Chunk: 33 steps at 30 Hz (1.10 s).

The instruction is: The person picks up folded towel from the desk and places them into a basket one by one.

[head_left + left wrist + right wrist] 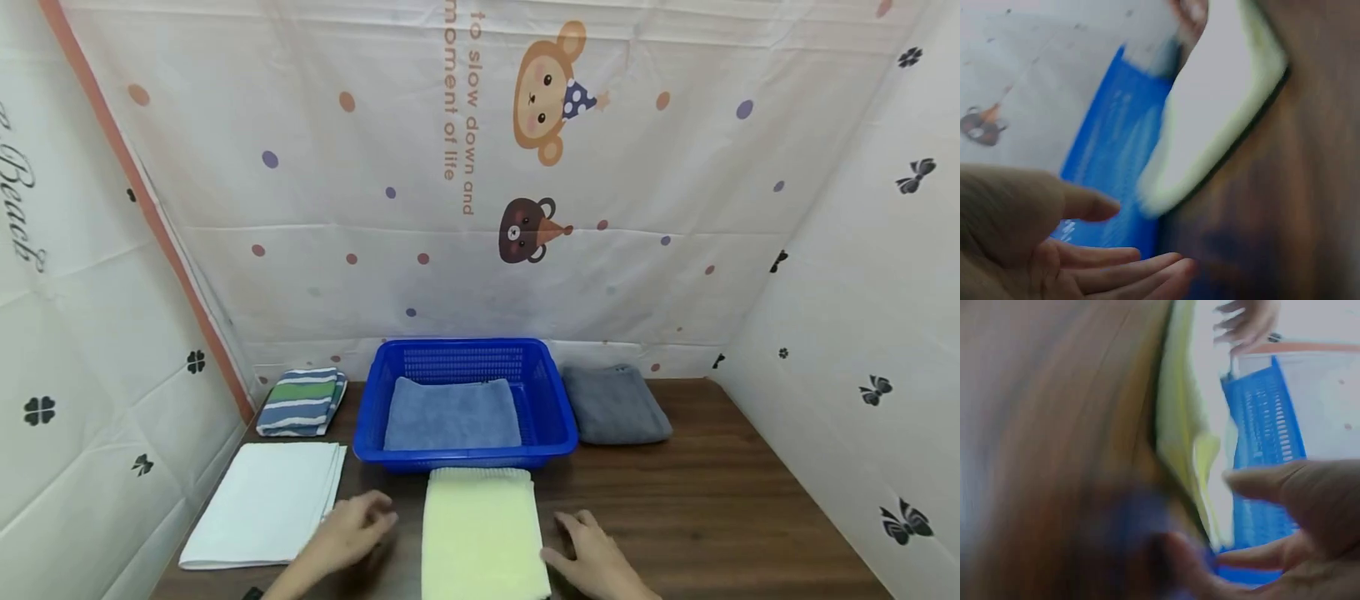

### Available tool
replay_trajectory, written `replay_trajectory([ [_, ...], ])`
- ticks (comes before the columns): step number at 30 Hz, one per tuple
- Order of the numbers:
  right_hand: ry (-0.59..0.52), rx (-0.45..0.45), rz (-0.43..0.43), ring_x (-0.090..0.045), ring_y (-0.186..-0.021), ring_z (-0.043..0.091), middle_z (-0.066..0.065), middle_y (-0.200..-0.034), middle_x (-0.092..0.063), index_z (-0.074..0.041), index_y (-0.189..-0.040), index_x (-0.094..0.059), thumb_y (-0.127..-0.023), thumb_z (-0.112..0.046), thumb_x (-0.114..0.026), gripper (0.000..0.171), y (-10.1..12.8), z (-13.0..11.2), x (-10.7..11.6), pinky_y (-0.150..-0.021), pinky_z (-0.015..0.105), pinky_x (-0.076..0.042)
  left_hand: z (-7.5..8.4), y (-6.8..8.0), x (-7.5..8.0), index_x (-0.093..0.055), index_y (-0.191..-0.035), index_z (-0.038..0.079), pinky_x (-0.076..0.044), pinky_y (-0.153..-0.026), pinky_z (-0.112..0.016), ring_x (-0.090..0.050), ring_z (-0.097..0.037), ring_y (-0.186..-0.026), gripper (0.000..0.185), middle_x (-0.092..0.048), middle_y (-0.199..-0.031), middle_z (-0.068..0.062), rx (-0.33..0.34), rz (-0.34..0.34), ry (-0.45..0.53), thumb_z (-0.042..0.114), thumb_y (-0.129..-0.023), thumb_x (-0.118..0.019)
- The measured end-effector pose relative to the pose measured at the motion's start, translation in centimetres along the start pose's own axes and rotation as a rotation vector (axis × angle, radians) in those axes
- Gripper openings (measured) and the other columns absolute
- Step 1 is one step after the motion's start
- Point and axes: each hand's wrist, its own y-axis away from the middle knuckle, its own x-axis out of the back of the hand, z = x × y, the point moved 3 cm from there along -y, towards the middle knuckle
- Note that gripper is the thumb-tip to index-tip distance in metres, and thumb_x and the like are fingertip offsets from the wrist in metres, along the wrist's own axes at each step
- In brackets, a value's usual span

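- On the backdrop cloth [480, 208] behind the table, orange writing runs sideways: "to slow down and" and beside it "moment of life"; the start of each line is cut off at the top edge. A monkey and a bear are printed next to it.
- At the far left, the side sheet [67, 333] carries dark script that seems to read "Beach", only partly in view.
- No writing can be read on the towels or the basket.
- Left hand [352, 529]: palm down over the brown table [712, 500], fingers loose and slightly spread, just left of the pale yellow towel [480, 533] and apart from it. The left wrist view shows the fingers [1116, 259] relaxed and holding nothing.
- Right hand [592, 554]: palm down on the table at the towel's right edge, fingers fairly straight, thumb side close to the cloth; whether it touches is hard to tell. The blurred right wrist view shows thumb and fingers parted with nothing gripped.
- Pale yellow towel: folded flat, near the table's front edge between both hands, its far end just in front of the blue basket [558, 417].
- A blue towel [450, 417] lies inside the basket.
- A grey towel [615, 404] lies right of the basket, a striped towel [300, 402] left of it, and a white towel [262, 504] in front of the striped one.
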Motion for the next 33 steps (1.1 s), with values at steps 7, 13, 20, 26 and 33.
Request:
replay_trajectory([
  [7, -0.425, 0.132, -0.149, -0.067, -0.103, 0.034, 0.039, -0.143, -0.045, 0.011, -0.153, -0.03, -0.097, -0.031, -0.071, 0.08, -0.7, -1.2, -1.6, -0.079, 0.044, -0.058, 1.2, -1.1, -4.7, -0.032, -0.143, -0.023, -0.063, -0.071, -0.042, -0.074, -0.026, -0.087, 0.07, -0.07, -0.107, -0.02, 0.221, -0.246, 0.409, 0.021, -0.098, -0.065],
  [13, -0.392, 0.134, -0.077, -0.065, -0.094, 0.026, 0.018, -0.109, -0.066, 0.008, -0.15, -0.033, -0.097, -0.024, -0.07, 0.072, -0.9, -1.5, -2.0, -0.073, 0.04, -0.055, 1.4, -0.7, -6.1, -0.042, -0.13, -0.021, -0.063, -0.066, -0.033, -0.071, -0.017, -0.077, 0.057, -0.068, -0.097, -0.019, 0.376, -0.29, 0.496, 0.018, -0.095, -0.065],
  [20, -0.286, 0.143, 0.036, -0.053, -0.129, 0.053, 0.033, -0.143, -0.054, 0.0, -0.145, -0.044, -0.094, -0.027, -0.073, 0.065, -0.4, -2.2, -2.2, -0.097, 0.067, -0.047, 1.8, -0.2, -6.8, -0.048, -0.114, -0.006, -0.064, -0.068, -0.037, -0.074, -0.02, -0.075, 0.034, -0.068, -0.094, -0.017, 0.374, -0.345, 0.557, 0.015, -0.095, -0.066],
  [26, -0.435, 0.108, 0.004, -0.064, -0.11, 0.04, 0.029, -0.127, -0.062, 0.008, -0.149, -0.036, -0.096, -0.023, -0.07, 0.07, -0.6, -1.8, -2.5, -0.085, 0.053, -0.056, 1.8, 0.0, -6.8, -0.045, -0.116, -0.004, -0.064, -0.066, -0.036, -0.073, -0.02, -0.076, 0.034, -0.067, -0.094, -0.018, 0.381, -0.346, 0.568, 0.015, -0.095, -0.065],
  [33, -0.631, 0.051, -0.084, -0.064, -0.07, 0.014, 0.014, -0.091, -0.071, 0.017, -0.151, -0.018, -0.099, -0.014, -0.064, 0.075, -1.0, -1.2, -2.7, -0.061, 0.029, -0.054, 1.5, -0.3, -6.8, -0.045, -0.12, -0.005, -0.063, -0.066, -0.035, -0.07, -0.022, -0.08, 0.037, -0.063, -0.094, -0.019, 0.4, -0.334, 0.572, 0.016, -0.096, -0.064],
])
